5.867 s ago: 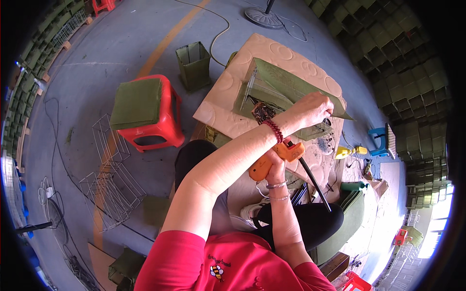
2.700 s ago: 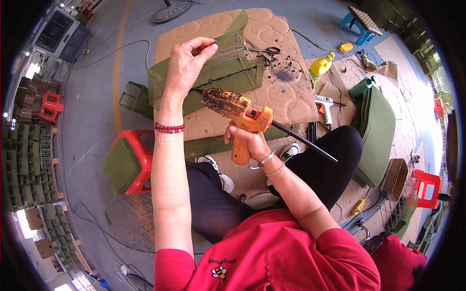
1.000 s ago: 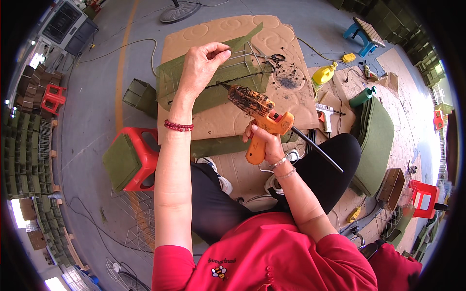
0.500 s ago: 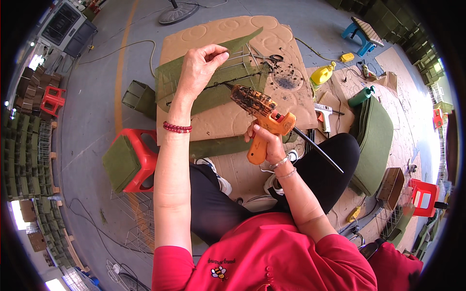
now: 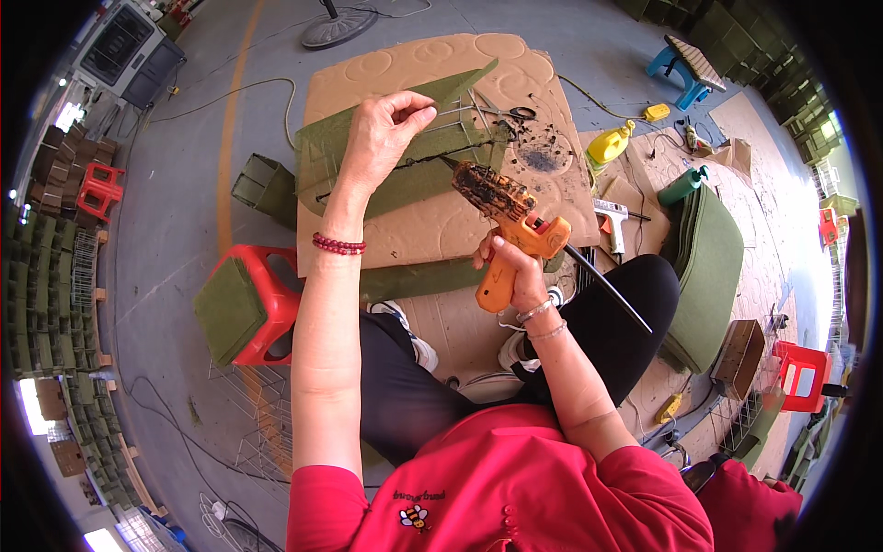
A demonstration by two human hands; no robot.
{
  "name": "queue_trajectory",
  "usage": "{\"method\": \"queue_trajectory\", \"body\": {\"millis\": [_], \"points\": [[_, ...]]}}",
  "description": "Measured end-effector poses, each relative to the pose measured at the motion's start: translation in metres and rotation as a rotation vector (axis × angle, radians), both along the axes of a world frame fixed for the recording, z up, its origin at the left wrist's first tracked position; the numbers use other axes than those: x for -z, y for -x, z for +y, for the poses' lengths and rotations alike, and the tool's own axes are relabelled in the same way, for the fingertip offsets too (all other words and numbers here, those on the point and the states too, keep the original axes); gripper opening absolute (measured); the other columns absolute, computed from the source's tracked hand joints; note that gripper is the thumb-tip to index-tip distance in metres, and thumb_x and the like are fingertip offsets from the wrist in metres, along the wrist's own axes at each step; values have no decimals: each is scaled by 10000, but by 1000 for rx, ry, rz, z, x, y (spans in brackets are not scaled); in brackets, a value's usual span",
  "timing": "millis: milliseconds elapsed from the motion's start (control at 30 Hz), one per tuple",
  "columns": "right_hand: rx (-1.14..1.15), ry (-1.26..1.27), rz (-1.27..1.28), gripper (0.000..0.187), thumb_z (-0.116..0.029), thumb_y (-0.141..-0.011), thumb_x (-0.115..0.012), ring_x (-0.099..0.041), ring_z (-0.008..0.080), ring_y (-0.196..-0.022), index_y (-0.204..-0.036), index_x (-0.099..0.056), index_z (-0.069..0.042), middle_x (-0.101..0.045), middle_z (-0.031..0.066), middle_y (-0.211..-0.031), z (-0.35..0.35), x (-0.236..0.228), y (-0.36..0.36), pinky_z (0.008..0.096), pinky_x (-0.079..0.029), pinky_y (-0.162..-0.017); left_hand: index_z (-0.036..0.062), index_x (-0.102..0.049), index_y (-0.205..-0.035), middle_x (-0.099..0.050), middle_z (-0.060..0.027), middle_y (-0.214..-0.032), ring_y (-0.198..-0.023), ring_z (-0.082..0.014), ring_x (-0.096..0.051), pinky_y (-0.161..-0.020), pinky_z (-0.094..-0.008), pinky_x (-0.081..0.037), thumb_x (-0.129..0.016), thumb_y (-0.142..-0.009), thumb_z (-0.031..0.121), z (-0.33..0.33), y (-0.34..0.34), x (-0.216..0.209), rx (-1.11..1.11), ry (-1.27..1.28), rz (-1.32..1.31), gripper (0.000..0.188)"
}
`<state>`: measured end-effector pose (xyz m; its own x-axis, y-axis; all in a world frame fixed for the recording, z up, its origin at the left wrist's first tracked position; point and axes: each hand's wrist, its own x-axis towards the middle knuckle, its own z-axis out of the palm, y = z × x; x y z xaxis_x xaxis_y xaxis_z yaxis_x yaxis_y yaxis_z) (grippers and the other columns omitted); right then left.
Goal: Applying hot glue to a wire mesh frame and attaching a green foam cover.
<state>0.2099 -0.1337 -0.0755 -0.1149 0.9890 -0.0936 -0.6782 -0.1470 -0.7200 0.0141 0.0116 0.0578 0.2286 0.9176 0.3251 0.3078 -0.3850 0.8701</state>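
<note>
A cardboard sheet [image 5: 552,212] spreads in front of the seated person, and on it, towards its left side, lies the work: a green felt sheet [image 5: 331,129] over a thin wire frame [image 5: 452,123]. The person's red shirt [image 5: 543,465] carries a bee patch [image 5: 414,518] with a short line of dark lettering above it, upside down from here. At the left, a red plastic stool [image 5: 276,304] bears green felt squares [image 5: 230,308]. The right hand [image 5: 520,271] has its fingers wrapped around the handle of an orange glue gun [image 5: 526,237], its front crusted black; its nozzle points at a dark glue line on the felt, though I can't tell if they touch. The left hand [image 5: 386,133] pinches the felt's raised edge between thumb and fingertips. A yellow bottle [image 5: 609,144] stands beyond the cardboard's right edge, any label too small to read. Black-handled scissors [image 5: 522,113] lie just beside the frame.
</note>
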Motion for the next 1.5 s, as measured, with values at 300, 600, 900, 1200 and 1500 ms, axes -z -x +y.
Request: {"method": "queue_trajectory", "body": {"millis": [300, 600, 900, 1200, 1500], "points": [[211, 10, -140, 188, -114, -891, -643, -630, 211, -740, -1016, -551, -6, -615, 85, -805, 4, 14, -31, 336, -492, -717, -8, -717, -911, -599, 27, -665, -616, -40, -493, -564, -234, -411, -713, -894, 130, -3, -2, 4, -16, -56, 11, 139], [41, -101, -884, 130, -62, -847, -704, -630, 122, -832, -960, -647, -30, -655, 7, -877, 5, -11, -84, 280, -513, -763, -15, -702, -944, -675, -47, -787, -683, -91, -583, -637, -254, -480, -699, -896, 110, -17, -4, 3, 4, -107, 135, 133], [459, -198, -1868, 518, -352, -709, -842, -598, 366, -926, -1010, -565, -35, -597, 176, -975, 67, -1, -94, 428, -497, -822, -9, -691, -935, -574, -71, -743, -611, -132, -509, -571, -289, -411, -684, -887, 66, -39, -15, 13, 27, -268, 239, 90], [226, -466, -1280, 362, -228, -848, -744, -645, 223, -1031, -1132, -682, -13, -651, 141, -1210, 96, -36, -78, 343, -502, -901, 1, -692, -920, -612, -107, -801, -703, -270, -617, -635, -366, -481, -696, -849, 36, -42, -19, 24, 19, -461, 335, 79], [207, -162, -697, 320, -238, -928, -701, -556, 55, -741, -1026, -709, 67, -663, -6, -815, 125, -35, -56, 224, -461, -675, 52, -692, -912, -577, -57, -812, -766, -230, -606, -649, -362, -513, -715, -790, 12, -49, -24, 29, -15, -626, 536, 131]]}}
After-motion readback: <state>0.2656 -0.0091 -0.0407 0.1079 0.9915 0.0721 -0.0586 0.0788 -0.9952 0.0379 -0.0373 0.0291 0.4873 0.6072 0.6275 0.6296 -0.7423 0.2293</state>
